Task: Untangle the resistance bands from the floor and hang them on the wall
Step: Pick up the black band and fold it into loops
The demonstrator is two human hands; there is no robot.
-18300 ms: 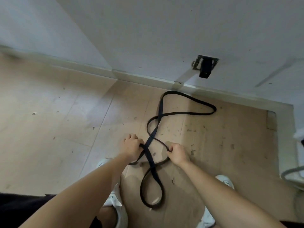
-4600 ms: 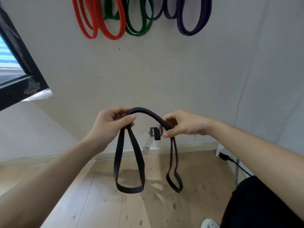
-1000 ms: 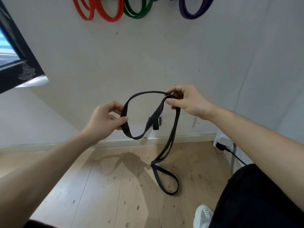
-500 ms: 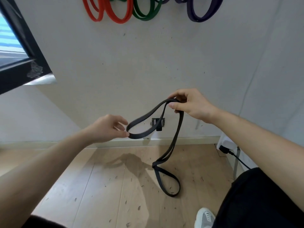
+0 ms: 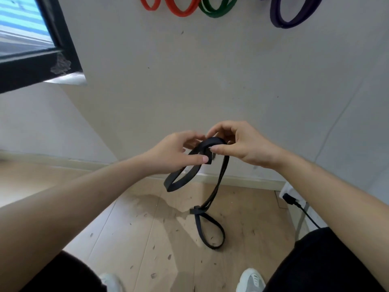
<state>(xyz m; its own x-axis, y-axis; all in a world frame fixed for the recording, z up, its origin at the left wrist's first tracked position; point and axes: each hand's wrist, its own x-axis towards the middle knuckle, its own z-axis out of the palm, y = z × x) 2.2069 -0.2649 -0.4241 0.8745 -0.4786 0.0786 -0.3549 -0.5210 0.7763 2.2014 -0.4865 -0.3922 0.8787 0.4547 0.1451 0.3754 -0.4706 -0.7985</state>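
black band (image 5: 183, 183) pinched mid-air, wall (image 5: 210, 81) behind

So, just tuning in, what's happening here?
A person holds a black band in front of the wall, with the left hand and right hand both pinching its top, close together. A twist knots it lower down, with a loop hanging below. Red bands, a green band and a purple band hang above; this one is not yet hung.

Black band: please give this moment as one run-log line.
phase: untangling; left hand: holds black band; right hand: pinches band; knot: present below; hung: no
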